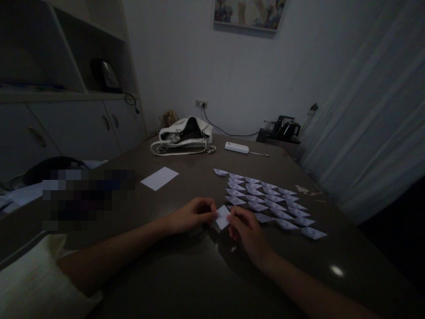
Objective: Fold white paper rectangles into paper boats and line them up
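Between my two hands is a small piece of folded white paper (222,217), roughly diamond-shaped, held just above the dark table. My left hand (195,215) pinches its left corner between thumb and fingers. On the opposite corner, my right hand (246,228) is closed in a similar pinch. Just beyond and to the right of my right hand stand several folded paper boats (275,206) in close rows. A flat sheet of white paper (160,178) lies farther off to the left.
A white handbag (186,136) sits at the table's far end, with a white power bank (237,147) and its short cable to the right. Behind them, a black kettle (289,129) stands on a small stand. White cabinets (73,128) line the left; a pale curtain (361,115) hangs right.
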Action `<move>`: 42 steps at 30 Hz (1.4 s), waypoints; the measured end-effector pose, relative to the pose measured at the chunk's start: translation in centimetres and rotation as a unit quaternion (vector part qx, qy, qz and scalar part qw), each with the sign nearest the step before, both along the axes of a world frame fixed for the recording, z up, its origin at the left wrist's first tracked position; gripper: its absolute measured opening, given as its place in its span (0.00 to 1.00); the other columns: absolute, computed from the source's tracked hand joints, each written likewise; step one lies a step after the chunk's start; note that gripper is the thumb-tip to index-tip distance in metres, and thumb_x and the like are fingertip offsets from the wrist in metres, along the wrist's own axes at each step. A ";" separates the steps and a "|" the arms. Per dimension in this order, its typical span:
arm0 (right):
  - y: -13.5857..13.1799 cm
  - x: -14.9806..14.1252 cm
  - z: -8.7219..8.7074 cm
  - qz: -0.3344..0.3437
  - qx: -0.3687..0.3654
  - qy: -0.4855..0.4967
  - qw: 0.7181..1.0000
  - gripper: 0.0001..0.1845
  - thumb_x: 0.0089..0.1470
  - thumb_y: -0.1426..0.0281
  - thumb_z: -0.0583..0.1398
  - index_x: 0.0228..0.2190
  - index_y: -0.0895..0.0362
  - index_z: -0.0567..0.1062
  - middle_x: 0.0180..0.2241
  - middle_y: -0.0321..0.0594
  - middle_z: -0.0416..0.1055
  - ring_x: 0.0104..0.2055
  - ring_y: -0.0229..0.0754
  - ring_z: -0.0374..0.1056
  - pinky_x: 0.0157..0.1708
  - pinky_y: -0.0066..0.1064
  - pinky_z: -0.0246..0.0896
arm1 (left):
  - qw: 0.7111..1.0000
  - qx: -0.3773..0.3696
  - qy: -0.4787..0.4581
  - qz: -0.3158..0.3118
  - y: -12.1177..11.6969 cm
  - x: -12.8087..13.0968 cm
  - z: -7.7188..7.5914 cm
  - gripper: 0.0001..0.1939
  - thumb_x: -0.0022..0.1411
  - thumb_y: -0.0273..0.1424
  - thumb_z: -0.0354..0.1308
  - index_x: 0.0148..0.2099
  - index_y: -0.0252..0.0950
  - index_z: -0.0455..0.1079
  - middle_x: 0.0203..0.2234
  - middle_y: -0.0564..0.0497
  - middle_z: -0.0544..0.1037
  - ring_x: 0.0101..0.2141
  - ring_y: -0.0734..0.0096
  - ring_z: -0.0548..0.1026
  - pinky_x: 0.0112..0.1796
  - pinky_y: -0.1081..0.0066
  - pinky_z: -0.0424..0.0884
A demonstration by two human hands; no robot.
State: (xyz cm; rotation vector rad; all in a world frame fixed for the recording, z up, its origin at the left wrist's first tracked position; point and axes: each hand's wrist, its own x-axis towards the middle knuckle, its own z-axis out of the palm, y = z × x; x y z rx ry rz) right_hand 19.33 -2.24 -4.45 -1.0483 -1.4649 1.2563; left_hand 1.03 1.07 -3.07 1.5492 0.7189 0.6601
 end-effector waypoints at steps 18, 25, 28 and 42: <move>-0.1 0.0 0.2 -0.032 -0.011 0.010 0.999 0.15 0.49 0.63 0.57 0.18 0.55 0.60 0.13 0.28 0.57 0.15 0.32 0.53 0.16 0.24 0.47 | 0.999 0.001 -0.007 0.041 0.5 0.0 -0.3 0.09 0.56 0.33 0.55 0.29 0.33 0.63 0.19 0.57 0.66 0.22 0.77 0.64 0.26 0.75 0.58; -0.1 -0.1 0.3 -0.023 -0.007 0.005 1.000 0.15 0.50 0.63 0.57 0.18 0.55 0.60 0.13 0.28 0.58 0.16 0.32 0.53 0.16 0.23 0.47 | 0.999 -0.001 -0.025 0.038 0.4 -0.1 -0.3 0.09 0.56 0.32 0.58 0.29 0.33 0.63 0.21 0.56 0.68 0.23 0.78 0.65 0.26 0.76 0.59; -0.1 -0.1 0.2 -0.022 -0.010 0.006 1.000 0.15 0.50 0.63 0.57 0.19 0.55 0.60 0.13 0.28 0.57 0.15 0.32 0.53 0.16 0.23 0.46 | 0.999 -0.005 -0.028 0.042 0.3 -0.1 -0.3 0.10 0.55 0.33 0.59 0.29 0.33 0.63 0.22 0.56 0.68 0.23 0.78 0.65 0.26 0.76 0.60; -0.1 -0.1 0.2 -0.022 -0.011 0.009 1.000 0.15 0.50 0.62 0.57 0.18 0.55 0.61 0.13 0.28 0.58 0.15 0.32 0.53 0.16 0.23 0.47 | 0.998 -0.009 -0.040 0.057 0.5 0.1 -0.5 0.10 0.58 0.35 0.56 0.31 0.33 0.65 0.20 0.55 0.67 0.23 0.76 0.65 0.26 0.75 0.60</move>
